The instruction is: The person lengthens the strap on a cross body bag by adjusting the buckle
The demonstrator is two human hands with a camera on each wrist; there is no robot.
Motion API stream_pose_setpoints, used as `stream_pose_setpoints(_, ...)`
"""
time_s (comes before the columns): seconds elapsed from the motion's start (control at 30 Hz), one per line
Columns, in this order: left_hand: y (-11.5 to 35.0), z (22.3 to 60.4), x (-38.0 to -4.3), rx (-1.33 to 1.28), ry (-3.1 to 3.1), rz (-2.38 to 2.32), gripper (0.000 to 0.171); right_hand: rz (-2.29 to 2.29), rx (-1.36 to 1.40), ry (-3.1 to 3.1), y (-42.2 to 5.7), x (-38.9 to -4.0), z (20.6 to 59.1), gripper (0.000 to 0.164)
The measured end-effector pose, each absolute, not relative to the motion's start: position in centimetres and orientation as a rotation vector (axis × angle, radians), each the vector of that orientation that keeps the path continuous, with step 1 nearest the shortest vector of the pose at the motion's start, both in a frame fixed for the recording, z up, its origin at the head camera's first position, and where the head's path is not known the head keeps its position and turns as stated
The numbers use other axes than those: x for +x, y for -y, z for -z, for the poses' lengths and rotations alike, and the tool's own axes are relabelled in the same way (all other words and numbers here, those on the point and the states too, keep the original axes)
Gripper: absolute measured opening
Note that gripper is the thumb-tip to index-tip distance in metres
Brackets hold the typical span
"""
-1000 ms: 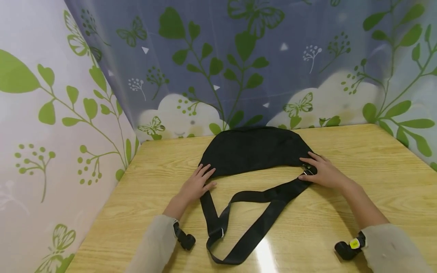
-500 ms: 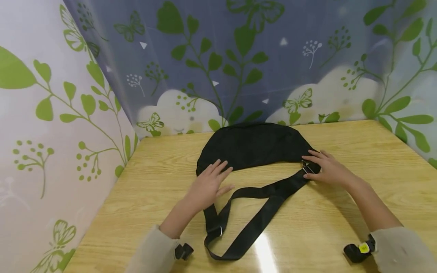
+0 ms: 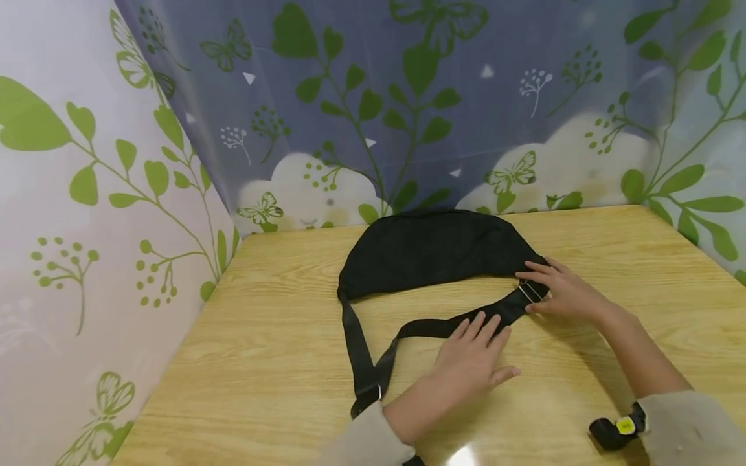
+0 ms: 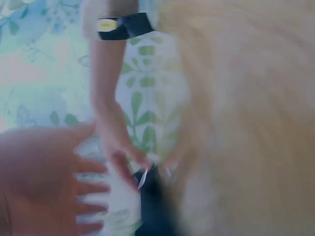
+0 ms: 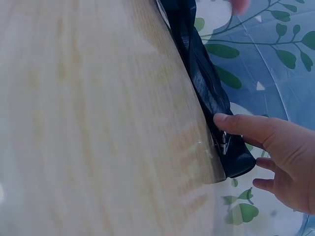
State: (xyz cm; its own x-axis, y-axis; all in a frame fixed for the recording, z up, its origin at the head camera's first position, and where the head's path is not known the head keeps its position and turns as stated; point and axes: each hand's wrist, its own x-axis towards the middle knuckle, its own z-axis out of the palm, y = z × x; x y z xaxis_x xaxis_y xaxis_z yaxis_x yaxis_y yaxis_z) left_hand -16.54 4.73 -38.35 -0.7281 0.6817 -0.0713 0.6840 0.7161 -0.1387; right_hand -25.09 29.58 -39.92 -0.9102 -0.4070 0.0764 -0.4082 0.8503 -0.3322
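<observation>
Left hand spread over black strap (contact unclear); right hand pinches strap at buckle. We suspect uneven pull could twist strap.

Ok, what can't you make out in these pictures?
Head view: some of the strap, behind the left sleeve.
Head view: the left wrist camera, cut off by the bottom edge.
Left wrist view: whether the left hand touches the strap, lost to blur.
Right wrist view: what the blurred shape is, cut off at the top.
</observation>
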Motion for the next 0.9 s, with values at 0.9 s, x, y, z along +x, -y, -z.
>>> stream_pose_setpoints(0.9, 1.4, 43.2, -27.0, 1.554, -2.735, 0.064, 0.046, -0.384, 0.675, 2.927, -28.5, -24.7, 40.0, 0.058)
